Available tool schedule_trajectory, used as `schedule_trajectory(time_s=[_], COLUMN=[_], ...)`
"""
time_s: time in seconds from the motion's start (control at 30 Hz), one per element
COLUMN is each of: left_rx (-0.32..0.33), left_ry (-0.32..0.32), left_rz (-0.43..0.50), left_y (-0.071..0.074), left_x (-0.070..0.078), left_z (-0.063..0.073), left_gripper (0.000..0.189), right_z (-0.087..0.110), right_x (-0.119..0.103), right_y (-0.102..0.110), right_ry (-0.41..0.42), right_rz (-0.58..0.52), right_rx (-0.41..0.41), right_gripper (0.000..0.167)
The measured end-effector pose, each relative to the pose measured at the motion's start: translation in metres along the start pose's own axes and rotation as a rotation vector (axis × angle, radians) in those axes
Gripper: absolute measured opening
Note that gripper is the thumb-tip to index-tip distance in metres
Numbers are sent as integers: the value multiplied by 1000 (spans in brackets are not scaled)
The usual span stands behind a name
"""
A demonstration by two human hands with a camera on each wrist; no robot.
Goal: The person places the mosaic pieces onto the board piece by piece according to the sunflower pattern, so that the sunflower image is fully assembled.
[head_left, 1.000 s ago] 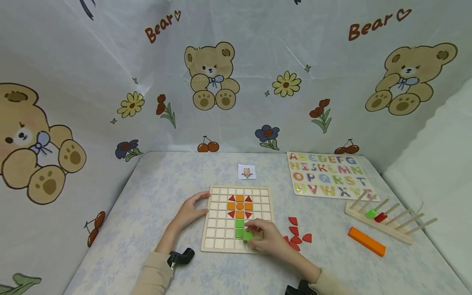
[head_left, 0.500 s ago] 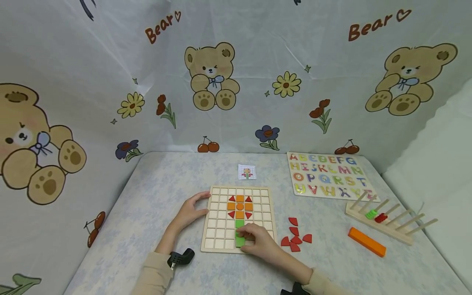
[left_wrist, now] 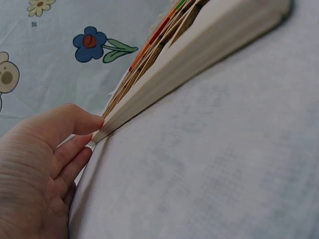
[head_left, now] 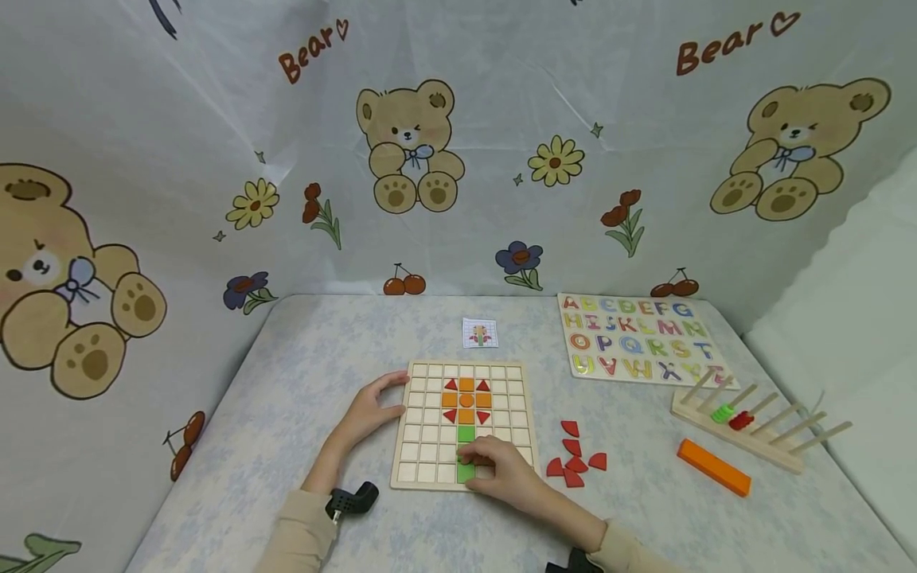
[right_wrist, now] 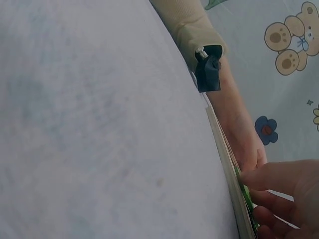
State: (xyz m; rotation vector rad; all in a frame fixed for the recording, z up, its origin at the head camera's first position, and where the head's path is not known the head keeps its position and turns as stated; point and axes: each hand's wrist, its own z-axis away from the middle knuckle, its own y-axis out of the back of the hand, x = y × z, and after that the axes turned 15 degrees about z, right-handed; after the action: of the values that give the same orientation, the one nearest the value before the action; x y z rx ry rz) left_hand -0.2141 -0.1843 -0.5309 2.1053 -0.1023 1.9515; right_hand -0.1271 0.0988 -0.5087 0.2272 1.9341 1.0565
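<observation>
A wooden grid board lies on the table with orange squares, an orange circle, red triangles and a column of green square tiles in its cells. My left hand touches the board's left edge; in the left wrist view its thumb rests at the board's corner, fingers extended beside it. My right hand is over the lower cells, thumb and fingertips about the lowest green square tile, pinching it at its cell. The fingers partly cover the green tile above. Green also shows by the right thumb in the right wrist view.
Several red quarter-round pieces lie right of the board. A small pattern card is behind it. Farther right are an alphabet board, a pegged wooden stand and an orange bar. A patterned cloth hangs behind.
My right hand has moved left and down with the green square tile, which now sits at the column's bottom cell. The left hand has stayed at the board's edge.
</observation>
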Motion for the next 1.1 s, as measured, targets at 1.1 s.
schedule_trajectory(time_s=[1.1], left_rx=[0], left_ry=[24], left_rz=[18], left_y=[1], left_x=[-3], left_z=[-2], left_gripper=[61], right_z=[53], right_x=[91], right_y=[97], right_ry=[-417], right_rz=[197], right_rx=[102], right_gripper=[41])
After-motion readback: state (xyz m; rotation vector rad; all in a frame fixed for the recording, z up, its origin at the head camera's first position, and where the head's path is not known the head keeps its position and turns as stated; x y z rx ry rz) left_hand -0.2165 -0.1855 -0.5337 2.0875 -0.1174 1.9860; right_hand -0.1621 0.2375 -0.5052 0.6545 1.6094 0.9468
